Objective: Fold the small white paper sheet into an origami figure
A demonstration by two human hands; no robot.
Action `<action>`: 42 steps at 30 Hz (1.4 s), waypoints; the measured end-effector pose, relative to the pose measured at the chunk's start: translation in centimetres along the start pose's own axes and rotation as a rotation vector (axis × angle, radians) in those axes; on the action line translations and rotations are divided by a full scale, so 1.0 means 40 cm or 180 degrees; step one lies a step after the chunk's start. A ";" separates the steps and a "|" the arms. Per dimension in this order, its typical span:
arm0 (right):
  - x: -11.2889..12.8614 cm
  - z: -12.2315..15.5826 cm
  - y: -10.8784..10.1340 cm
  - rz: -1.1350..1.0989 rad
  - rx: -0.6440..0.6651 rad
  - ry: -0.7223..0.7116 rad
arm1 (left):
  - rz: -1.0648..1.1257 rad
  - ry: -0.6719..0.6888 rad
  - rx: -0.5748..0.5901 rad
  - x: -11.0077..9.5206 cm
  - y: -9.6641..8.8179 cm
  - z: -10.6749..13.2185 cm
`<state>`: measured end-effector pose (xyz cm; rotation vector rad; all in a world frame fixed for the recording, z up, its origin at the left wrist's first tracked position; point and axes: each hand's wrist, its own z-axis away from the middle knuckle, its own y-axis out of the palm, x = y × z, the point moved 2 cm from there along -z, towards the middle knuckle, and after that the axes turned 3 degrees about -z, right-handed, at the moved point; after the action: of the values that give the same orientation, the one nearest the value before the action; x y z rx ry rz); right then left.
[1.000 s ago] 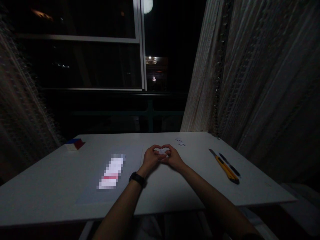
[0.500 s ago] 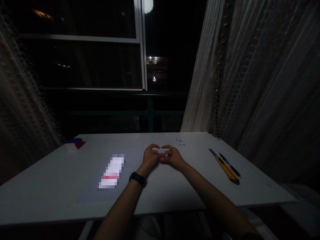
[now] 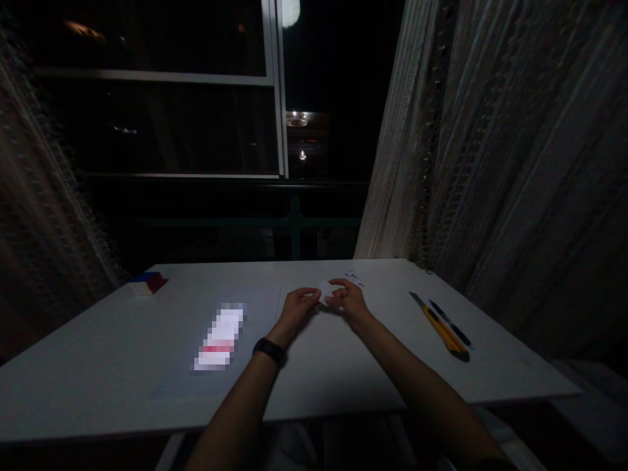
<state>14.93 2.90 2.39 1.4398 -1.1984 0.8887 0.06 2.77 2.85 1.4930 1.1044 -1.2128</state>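
Both my hands meet over the middle of the white table (image 3: 343,366). My left hand (image 3: 296,307), with a dark watch on the wrist, and my right hand (image 3: 349,299) pinch a small white piece of paper (image 3: 325,290) between their fingertips, held just above the tabletop. A few tiny white paper scraps (image 3: 354,280) lie just beyond my right hand.
A yellow utility knife (image 3: 439,327) and a dark pen (image 3: 450,323) lie at the right. A blurred white and red item (image 3: 220,336) rests on a grey sheet (image 3: 255,307) at the left. A colourful cube (image 3: 146,283) sits at the far left corner. Curtains hang on both sides of a dark window.
My hands have lifted slightly and shifted a little to the right and away from me, and the white paper piece now shows more between the fingertips.
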 end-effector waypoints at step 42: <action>0.006 0.012 0.021 0.0098 0.0269 -0.0323 | -0.0366 0.0339 -0.0336 0.003 -0.009 -0.011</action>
<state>14.14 2.41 2.72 1.5539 -1.2744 0.9056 -0.19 3.29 2.75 1.4435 1.3208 -1.1444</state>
